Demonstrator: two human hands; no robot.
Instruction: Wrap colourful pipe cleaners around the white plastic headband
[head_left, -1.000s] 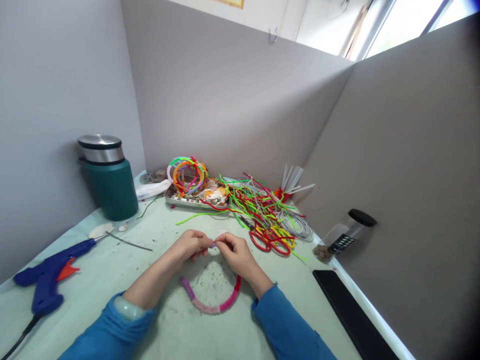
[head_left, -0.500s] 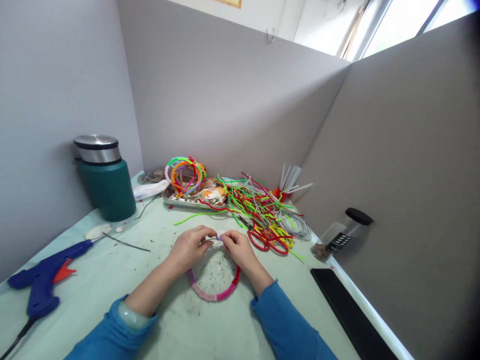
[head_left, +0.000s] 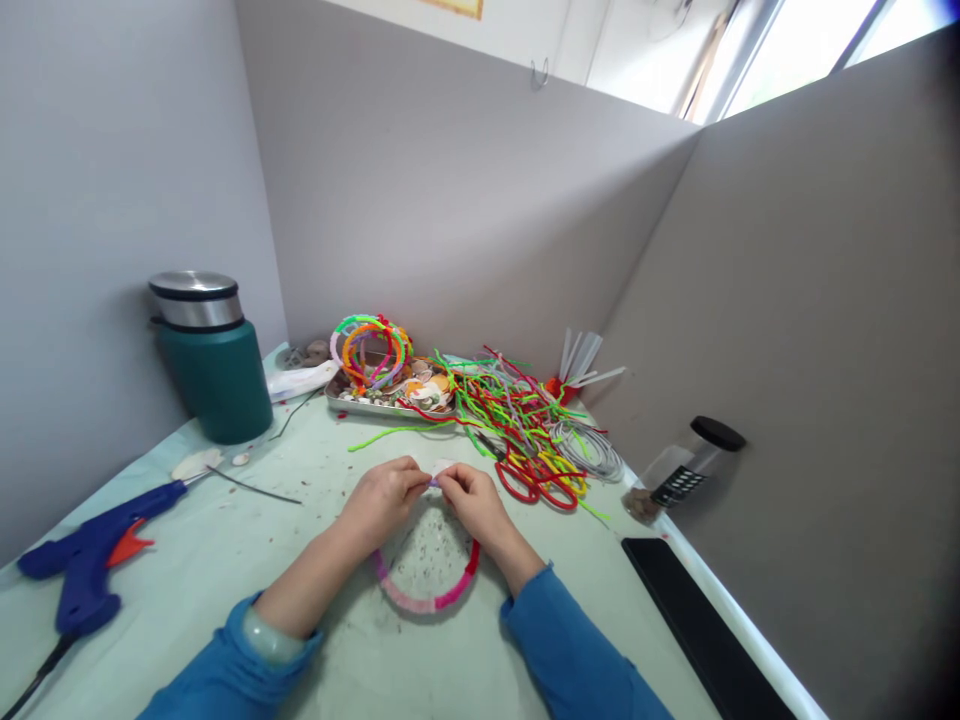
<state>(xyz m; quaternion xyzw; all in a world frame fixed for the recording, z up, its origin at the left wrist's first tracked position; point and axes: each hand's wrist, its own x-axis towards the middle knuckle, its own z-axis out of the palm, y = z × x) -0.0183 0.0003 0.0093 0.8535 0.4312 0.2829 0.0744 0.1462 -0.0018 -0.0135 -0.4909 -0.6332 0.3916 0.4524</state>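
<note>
A ring wrapped in fuzzy pipe cleaner (head_left: 417, 604) hangs between my hands, its lower arc running from purple through pale pink and magenta to red. My left hand (head_left: 388, 500) pinches its far side, where a bit of purple shows at the fingertips. Close beside it, my right hand (head_left: 474, 505) pinches the same far part, fingertips nearly touching the left ones. Both hands cover the ring's upper sides. Beyond the right hand lie red-handled scissors (head_left: 517, 482), partly under loose pipe cleaners (head_left: 510, 400).
A blue glue gun (head_left: 94, 550) and a green flask (head_left: 214, 385) stand left. At the back, a metal tray (head_left: 375, 407) holds shells and several colourful rings (head_left: 375, 350). A clear jar (head_left: 686, 470) and a black bar (head_left: 697, 620) are on the right.
My left fingers have closed in toward the right fingertips, from a wider grip. The ring's lower arc has shifted slightly toward me.
</note>
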